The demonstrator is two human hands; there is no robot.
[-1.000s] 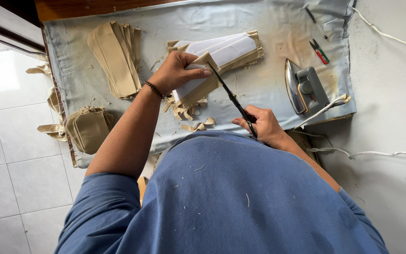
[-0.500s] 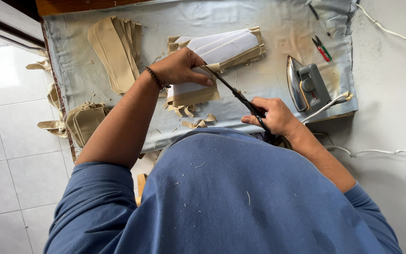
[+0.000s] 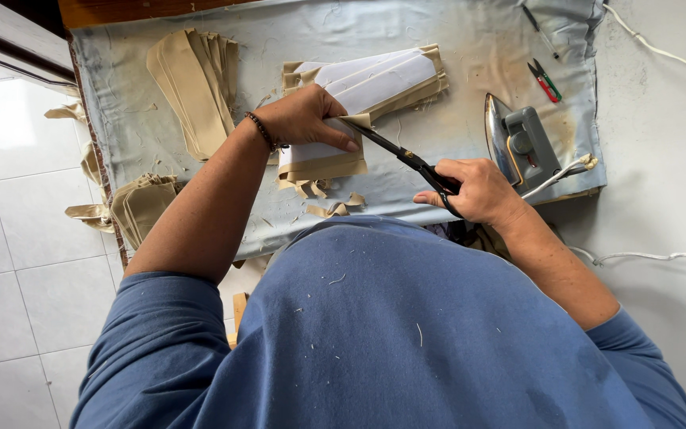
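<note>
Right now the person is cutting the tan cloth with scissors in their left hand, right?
Not quite. The head view shows the black scissors in the right hand. The left hand holds down the tan cloth stack.

Blue short-sleeved shirt flecked with lint; dark beaded bracelet (image 3: 264, 131) on left wrist
</note>
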